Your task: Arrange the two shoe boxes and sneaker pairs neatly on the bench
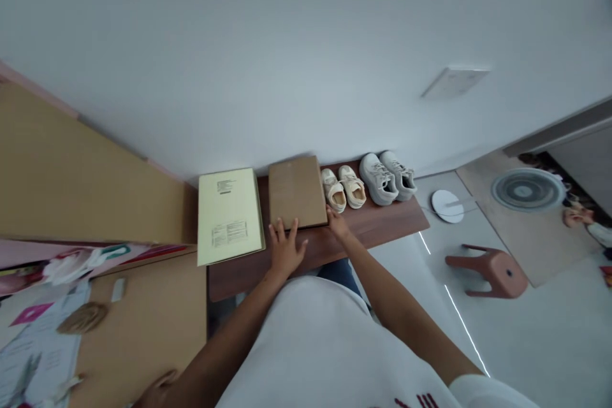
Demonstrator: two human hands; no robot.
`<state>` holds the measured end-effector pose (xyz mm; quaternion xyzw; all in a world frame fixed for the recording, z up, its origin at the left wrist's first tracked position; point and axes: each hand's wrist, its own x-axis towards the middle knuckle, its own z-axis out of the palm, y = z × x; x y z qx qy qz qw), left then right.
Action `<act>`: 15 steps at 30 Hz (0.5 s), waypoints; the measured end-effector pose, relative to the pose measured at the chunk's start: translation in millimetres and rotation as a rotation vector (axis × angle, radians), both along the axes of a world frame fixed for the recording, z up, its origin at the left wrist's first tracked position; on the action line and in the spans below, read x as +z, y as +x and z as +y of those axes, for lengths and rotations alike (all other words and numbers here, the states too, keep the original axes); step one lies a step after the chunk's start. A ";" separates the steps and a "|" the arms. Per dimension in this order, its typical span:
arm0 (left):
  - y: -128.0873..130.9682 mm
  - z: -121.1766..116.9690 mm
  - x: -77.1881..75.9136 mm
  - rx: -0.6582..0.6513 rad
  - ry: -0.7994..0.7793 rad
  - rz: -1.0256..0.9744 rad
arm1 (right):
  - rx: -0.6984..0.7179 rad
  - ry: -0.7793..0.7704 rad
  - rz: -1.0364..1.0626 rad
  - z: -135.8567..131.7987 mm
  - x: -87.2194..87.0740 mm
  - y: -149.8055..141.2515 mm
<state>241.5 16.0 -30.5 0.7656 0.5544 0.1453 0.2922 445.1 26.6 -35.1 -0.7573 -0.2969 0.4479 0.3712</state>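
Observation:
A brown cardboard box (296, 191) stands on a dark wooden bench (382, 220) against the white wall. My left hand (285, 247) lies at its near left corner with the fingers spread and touching the box's edge. My right hand (338, 224) touches the box's near right corner; its fingers are mostly hidden. A pale yellow box (228, 213) with printed labels sits just left of the brown one. Right of the brown box are a small cream pair of shoes (343, 189) and a larger grey-white pair of sneakers (387, 177).
A light wooden cabinet (143, 319) stands to the left with papers and small items (43, 325) on it. On the floor to the right are a reddish plastic stool (492, 268), a white round disc with a cable (447, 206) and a round fan (528, 190).

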 end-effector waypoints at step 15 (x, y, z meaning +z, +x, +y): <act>235.9 33.4 -17.1 0.420 -0.273 -0.322 | 0.336 -0.155 -0.452 6.0 -4.2 175.4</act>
